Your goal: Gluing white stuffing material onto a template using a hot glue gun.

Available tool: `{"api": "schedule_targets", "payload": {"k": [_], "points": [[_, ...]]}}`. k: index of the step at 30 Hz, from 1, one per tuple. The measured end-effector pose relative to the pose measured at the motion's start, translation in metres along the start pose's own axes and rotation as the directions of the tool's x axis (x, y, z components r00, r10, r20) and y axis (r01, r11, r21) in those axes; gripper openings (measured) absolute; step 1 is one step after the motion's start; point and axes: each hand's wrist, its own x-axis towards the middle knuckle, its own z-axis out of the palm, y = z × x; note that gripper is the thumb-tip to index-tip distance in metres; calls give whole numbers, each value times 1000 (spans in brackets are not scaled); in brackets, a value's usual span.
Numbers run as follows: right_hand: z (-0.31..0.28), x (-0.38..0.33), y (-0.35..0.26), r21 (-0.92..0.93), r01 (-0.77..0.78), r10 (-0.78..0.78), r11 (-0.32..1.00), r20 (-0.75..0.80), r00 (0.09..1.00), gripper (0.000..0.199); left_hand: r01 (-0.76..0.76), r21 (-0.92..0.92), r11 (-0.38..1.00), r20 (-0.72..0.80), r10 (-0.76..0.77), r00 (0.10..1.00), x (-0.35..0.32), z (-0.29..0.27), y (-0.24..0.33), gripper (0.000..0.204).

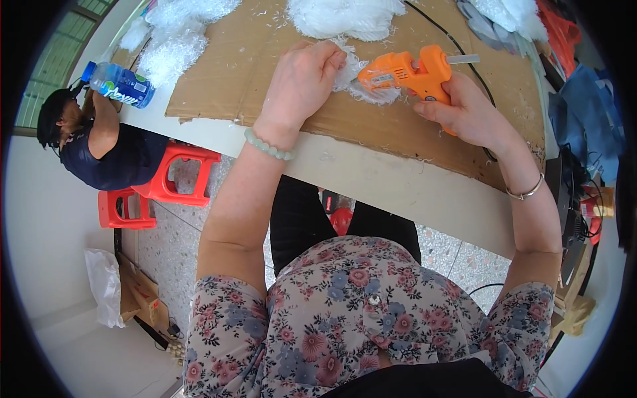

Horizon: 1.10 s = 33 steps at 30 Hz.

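An orange glue gun (405,71) sits in my right hand (468,109), whose fingers wrap its handle. A pale glue stick (464,59) pokes out of its back, and the nozzle points left toward a small tuft of white stringy material (371,89). My left hand (302,79) is closed in a pinch at the left edge of that tuft. Its fingertips are partly hidden. Nozzle and tuft look very close; whether they touch I cannot tell. Beyond lies a bigger white fluffy heap (345,18).
A cardboard sheet (219,79) with loose white strands covers the table. A black cord (458,45) crosses it. More white fluff (176,50) and a blue-labelled bottle (123,83) lie left. Another person (99,142) sits beyond red stools (182,174). Blue cloth (587,113) hangs right.
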Motion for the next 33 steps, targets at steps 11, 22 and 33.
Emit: {"api": "schedule_targets", "payload": {"k": [11,22,33], "points": [[-8,-5,10,240,93,-89,966,-27,996,36,104,-50,993,60,-101,993,0,-5,3,16],[10,3,6,727,198,32,658,-289,957,38,214,-286,934,15,-219,976,0,-9,-12,13],[15,9,22,764,207,57,611,-304,951,34,-320,251,914,195,276,941,-18,-18,24,20]]}}
